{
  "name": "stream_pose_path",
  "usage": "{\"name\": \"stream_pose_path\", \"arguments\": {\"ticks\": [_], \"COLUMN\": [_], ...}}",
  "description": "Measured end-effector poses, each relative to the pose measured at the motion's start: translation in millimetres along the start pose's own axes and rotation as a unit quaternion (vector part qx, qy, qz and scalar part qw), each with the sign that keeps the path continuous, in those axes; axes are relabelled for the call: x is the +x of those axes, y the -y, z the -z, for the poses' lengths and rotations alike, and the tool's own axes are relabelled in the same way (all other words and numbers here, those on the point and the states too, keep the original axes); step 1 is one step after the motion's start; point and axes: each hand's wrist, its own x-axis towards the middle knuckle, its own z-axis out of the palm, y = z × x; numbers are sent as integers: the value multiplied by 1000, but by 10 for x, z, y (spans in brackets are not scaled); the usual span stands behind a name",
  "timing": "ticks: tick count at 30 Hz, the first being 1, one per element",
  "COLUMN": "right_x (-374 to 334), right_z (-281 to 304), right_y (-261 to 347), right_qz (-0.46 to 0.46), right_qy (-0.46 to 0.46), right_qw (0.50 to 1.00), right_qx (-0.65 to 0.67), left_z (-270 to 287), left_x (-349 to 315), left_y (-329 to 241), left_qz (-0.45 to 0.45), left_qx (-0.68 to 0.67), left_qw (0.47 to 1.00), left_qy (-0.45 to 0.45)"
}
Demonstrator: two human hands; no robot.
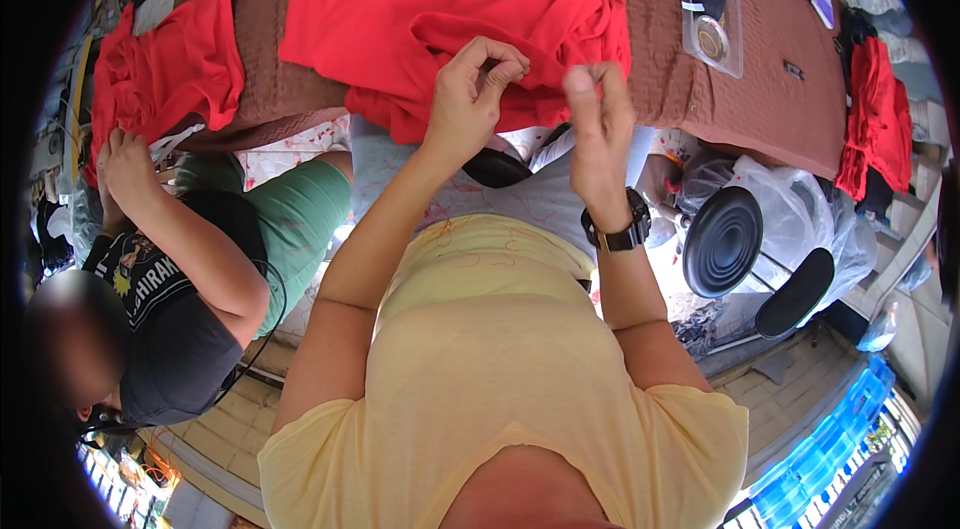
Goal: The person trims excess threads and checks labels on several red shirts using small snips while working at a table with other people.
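A heap of bright red cloth [370, 4] lies on the table in front of me and hangs over its near edge. My left hand [470, 99] is at that edge, its thumb and forefinger closed in a pinch in front of a raised fold. Whatever the pinch holds is too small to make out. A little to the right, apart from the left, my right hand [602, 134] is raised with the thumb and bent forefinger drawn together. Its fingertips are blurred, and anything between them cannot be seen. A black watch [622, 224] is on my right wrist.
A brown textured cover [690, 99] lies over the table. At right stand a clear plastic box [735, 39] and a black round stool [722, 241] beside plastic bags. More red cloth [880, 119] hangs at far right. On my left, a seated co-worker [190, 269] handles red cloth [190, 59].
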Motion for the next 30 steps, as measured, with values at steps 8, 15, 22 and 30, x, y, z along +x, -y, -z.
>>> {"name": "stream_pose_path", "arguments": {"ticks": [8, 15, 22, 30], "right_x": [153, 158, -125, 7], "right_z": [97, 145, 115, 77], "right_y": [-290, -254, 235, -56], "right_qz": [-5, -4, -171, -198], "right_qy": [3, -21, 103, 157], "right_qw": [999, 997, 976, 965], "right_qx": [-53, -76, 83, 75], "left_z": [-22, -15, -31, -9], "left_x": [25, 36, 11, 1], "left_y": [-107, -40, -85, -163], "left_qz": [-135, 62, 53, 49], "left_qx": [311, 10, -7, 12], "left_qw": [941, 997, 998, 998], "left_qy": [-12, 36, 37, 49]}}
